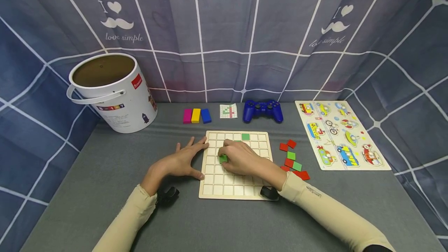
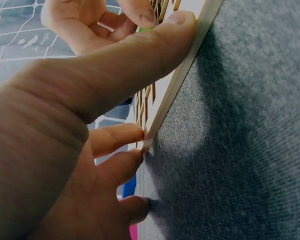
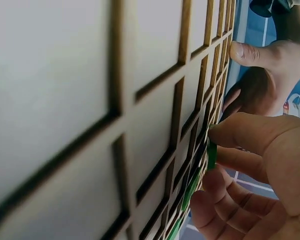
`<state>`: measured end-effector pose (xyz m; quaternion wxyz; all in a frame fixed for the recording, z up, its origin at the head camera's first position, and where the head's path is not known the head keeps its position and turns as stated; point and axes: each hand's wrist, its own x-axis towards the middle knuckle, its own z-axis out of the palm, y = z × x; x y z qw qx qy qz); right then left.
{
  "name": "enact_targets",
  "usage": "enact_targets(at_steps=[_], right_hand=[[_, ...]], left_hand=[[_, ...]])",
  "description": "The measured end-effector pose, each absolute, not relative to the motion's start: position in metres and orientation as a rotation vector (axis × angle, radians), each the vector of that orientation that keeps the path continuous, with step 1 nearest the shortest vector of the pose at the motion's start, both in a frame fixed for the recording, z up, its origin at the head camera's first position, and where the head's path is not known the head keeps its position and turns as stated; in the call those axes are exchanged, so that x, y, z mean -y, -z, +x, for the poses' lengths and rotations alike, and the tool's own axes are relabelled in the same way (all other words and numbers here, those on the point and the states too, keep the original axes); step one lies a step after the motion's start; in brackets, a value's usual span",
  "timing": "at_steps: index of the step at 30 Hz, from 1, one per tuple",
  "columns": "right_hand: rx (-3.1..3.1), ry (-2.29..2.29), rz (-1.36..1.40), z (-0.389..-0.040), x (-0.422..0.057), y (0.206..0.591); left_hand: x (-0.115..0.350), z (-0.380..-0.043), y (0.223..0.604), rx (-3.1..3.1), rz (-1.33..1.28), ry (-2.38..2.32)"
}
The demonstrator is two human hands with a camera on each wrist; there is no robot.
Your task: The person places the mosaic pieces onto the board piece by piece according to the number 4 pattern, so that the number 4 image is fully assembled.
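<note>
A wooden grid board (image 1: 208,189) lies flat on the table. My right hand (image 1: 241,158) is over its middle, pinching a green square tile (image 1: 223,159); the right wrist view shows that tile (image 3: 211,155) on edge between thumb and fingers, close to the grid. Another green tile (image 1: 245,137) fills a cell in the top row, and one more near it is partly covered by the right hand. My left hand (image 1: 180,161) rests against the board's left edge, fingers spread, its thumb (image 2: 175,37) on the rim. Loose red tiles (image 1: 284,147) and green tiles (image 1: 291,155) lie right of the board.
Behind the board are pink, yellow and blue blocks (image 1: 196,116), a small printed grid card (image 1: 224,115) and a blue game controller (image 1: 262,108). A white bucket (image 1: 129,108) stands at the back left. A vehicle picture board (image 1: 329,135) lies at the right. Patterned cloth surrounds the table.
</note>
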<state>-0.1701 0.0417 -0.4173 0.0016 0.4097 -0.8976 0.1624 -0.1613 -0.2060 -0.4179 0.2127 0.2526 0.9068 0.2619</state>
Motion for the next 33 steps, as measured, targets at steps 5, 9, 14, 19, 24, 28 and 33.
enact_targets(at_steps=[5, 9, 14, 19, 24, 28, 33], right_hand=[[2.831, -0.485, 1.313, -0.173, -0.034, 0.417], [2.838, -0.469, 1.323, -0.175, -0.03, 0.416], [2.852, -0.477, 1.336, -0.175, -0.027, 0.415], [2.861, -0.483, 1.323, -0.174, -0.032, 0.414], [2.852, -0.557, 1.288, -0.169, -0.047, 0.41], [2.836, -0.608, 1.243, -0.161, -0.066, 0.409], [2.816, -0.64, 1.19, -0.148, -0.092, 0.409]], left_hand=[[0.206, -0.162, 0.417, -2.514, 0.707, -0.731], [0.206, -0.162, 0.416, -2.512, 0.708, -0.738], [0.206, -0.162, 0.414, -2.513, 0.703, -0.733], [0.206, -0.162, 0.415, -2.51, 0.693, -0.733], [0.206, -0.161, 0.416, -2.513, 0.69, -0.737], [0.205, -0.162, 0.418, -2.52, 0.691, -0.734], [0.204, -0.162, 0.418, -2.527, 0.676, -0.721]])
